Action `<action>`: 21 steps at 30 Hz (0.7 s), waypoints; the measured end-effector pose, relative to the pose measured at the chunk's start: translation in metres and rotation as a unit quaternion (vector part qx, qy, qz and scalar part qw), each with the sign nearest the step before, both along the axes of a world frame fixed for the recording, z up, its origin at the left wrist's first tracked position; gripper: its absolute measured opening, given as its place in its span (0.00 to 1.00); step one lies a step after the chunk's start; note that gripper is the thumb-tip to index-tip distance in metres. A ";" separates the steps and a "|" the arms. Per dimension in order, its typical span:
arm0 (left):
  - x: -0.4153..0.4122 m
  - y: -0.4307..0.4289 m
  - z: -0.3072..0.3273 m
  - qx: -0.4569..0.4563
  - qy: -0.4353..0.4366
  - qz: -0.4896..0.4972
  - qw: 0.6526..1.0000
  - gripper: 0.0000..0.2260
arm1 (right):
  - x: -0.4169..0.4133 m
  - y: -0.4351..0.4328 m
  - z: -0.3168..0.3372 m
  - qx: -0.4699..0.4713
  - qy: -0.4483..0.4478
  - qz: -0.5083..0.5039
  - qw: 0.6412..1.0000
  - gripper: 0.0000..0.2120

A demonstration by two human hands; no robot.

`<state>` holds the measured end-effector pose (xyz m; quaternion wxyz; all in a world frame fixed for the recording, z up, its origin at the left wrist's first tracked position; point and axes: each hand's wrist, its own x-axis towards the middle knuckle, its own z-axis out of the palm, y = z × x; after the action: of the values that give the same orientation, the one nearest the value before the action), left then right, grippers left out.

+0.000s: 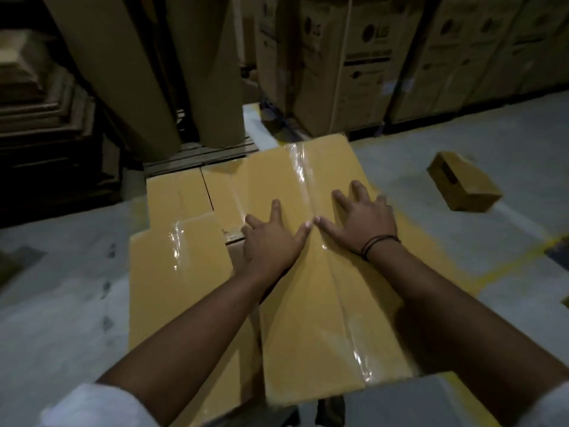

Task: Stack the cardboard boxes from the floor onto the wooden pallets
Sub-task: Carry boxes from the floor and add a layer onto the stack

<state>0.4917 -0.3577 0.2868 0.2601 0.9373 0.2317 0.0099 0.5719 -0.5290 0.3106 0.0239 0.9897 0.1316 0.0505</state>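
A long tan cardboard box [308,272] sealed with clear tape lies on top of a stack in front of me. My left hand [272,238] and my right hand [360,218] press flat on its top with fingers spread, thumbs nearly touching over the tape seam. Lower taped boxes show at the left [178,266] and behind [178,192]. A strip of wooden pallet [197,157] is visible beyond the stack. One small cardboard box [463,186] lies tilted on the floor to the right.
Big brown paper rolls [123,72] stand on the pallet behind. Tall printed cartons [354,63] line the back right. Stacked flat cardboard [34,87] fills the dark left. Yellow floor lines [508,266] cross the grey concrete at right.
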 end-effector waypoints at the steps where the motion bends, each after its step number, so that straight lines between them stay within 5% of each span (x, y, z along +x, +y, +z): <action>1: 0.003 -0.006 -0.007 -0.005 0.007 0.013 1.000 0.44 | 0.011 -0.004 -0.012 0.008 0.012 0.017 1.000 0.41; 11: 0.002 -0.004 -0.084 -0.013 0.077 0.121 0.990 0.44 | 0.051 0.010 -0.117 0.064 0.149 0.124 0.979 0.40; 15: 0.000 0.010 -0.095 -0.043 0.106 0.091 0.989 0.43 | 0.064 0.013 -0.145 0.096 0.195 0.128 0.968 0.38; 18: -0.017 0.018 -0.114 -0.008 0.200 0.050 0.978 0.43 | 0.069 0.008 -0.177 0.142 0.323 0.149 0.924 0.36; 21: -0.048 0.015 -0.141 -0.012 0.271 0.028 0.962 0.43 | 0.058 0.003 -0.201 0.186 0.362 0.133 0.904 0.35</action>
<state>0.4436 -0.3427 0.1461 0.1989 0.8950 0.3192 -0.2398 0.6294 -0.5260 0.1101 -0.2169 0.8998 0.2496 -0.2847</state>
